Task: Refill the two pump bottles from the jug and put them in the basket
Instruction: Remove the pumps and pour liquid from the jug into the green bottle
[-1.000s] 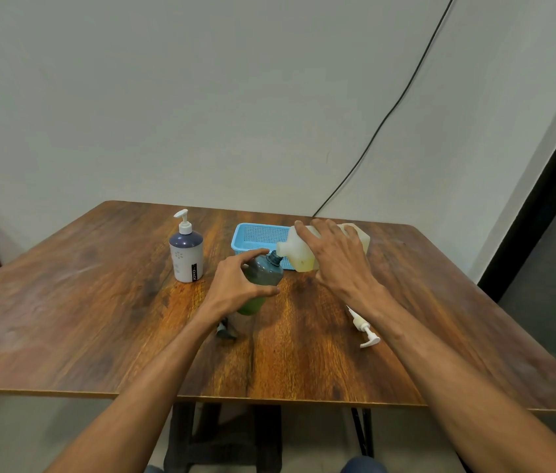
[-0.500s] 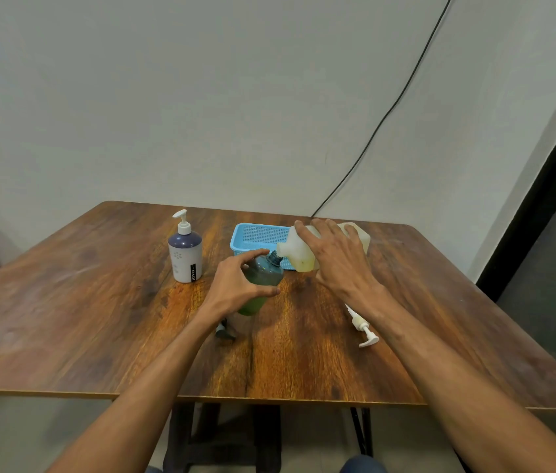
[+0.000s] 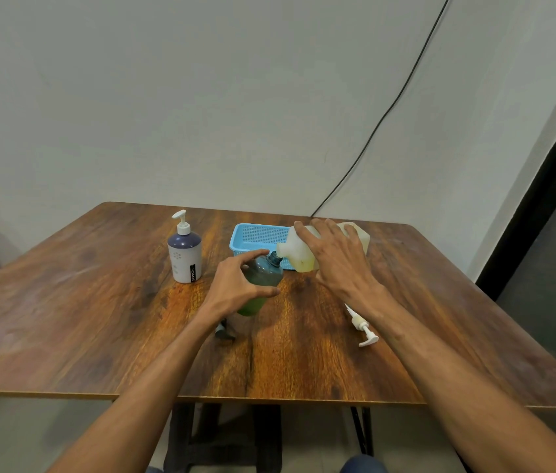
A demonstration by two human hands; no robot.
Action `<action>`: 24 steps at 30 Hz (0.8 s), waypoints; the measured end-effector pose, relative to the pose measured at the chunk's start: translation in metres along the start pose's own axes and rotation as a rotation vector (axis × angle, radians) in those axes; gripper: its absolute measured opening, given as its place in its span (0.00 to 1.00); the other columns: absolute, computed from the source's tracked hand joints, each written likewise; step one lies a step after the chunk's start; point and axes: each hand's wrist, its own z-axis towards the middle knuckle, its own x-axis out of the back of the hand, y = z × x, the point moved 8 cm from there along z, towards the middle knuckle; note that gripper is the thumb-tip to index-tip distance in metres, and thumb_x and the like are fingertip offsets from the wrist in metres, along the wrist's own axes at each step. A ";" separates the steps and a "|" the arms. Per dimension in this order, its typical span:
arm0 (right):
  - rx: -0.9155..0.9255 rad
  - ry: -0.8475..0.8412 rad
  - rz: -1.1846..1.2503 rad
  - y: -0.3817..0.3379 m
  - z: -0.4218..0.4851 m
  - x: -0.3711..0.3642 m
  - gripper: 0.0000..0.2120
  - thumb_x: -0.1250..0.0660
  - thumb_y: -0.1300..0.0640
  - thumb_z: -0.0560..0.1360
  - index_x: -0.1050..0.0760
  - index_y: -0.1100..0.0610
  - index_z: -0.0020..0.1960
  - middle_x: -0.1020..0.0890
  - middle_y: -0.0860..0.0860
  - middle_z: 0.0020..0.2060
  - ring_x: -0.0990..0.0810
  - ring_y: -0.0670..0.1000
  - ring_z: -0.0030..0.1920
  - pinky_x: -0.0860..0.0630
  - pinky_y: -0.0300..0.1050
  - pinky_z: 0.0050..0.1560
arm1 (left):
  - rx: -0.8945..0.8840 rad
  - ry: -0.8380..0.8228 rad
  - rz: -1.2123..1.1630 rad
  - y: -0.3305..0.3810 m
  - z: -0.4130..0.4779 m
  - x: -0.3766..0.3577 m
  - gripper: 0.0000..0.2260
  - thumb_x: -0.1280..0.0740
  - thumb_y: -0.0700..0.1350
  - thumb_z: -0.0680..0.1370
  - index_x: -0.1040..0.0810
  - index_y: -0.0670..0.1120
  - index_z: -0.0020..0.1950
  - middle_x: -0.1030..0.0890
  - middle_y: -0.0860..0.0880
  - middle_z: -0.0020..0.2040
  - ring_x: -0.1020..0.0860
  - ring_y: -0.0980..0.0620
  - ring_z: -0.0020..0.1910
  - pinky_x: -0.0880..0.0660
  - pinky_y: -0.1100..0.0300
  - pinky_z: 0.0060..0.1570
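My left hand grips a translucent green bottle with its pump off, standing near the table's middle. My right hand holds a white jug tipped on its side, its spout at the green bottle's open neck; yellowish liquid sits in the jug's low corner. A white and dark blue pump bottle stands upright to the left, pump on. The blue basket sits just behind the green bottle, partly hidden by the jug.
A loose white pump head lies on the wooden table right of my right forearm. A small dark cap lies under my left wrist. A black cable runs down the wall behind.
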 end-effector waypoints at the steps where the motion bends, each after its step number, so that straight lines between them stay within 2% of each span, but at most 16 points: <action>1: 0.001 0.001 -0.002 0.000 0.000 0.000 0.46 0.22 0.55 0.69 0.45 0.50 0.80 0.32 0.58 0.74 0.33 0.62 0.74 0.35 0.65 0.70 | 0.000 0.001 0.000 0.000 0.000 0.000 0.37 0.19 0.52 0.64 0.27 0.54 0.72 0.24 0.50 0.68 0.27 0.56 0.58 0.30 0.71 0.49; 24: 0.002 0.013 -0.018 0.003 0.001 0.001 0.46 0.23 0.55 0.69 0.45 0.51 0.80 0.32 0.58 0.73 0.32 0.61 0.72 0.34 0.65 0.69 | -0.002 0.000 -0.007 0.001 0.001 -0.003 0.37 0.18 0.51 0.65 0.27 0.54 0.72 0.25 0.50 0.69 0.29 0.58 0.57 0.30 0.73 0.48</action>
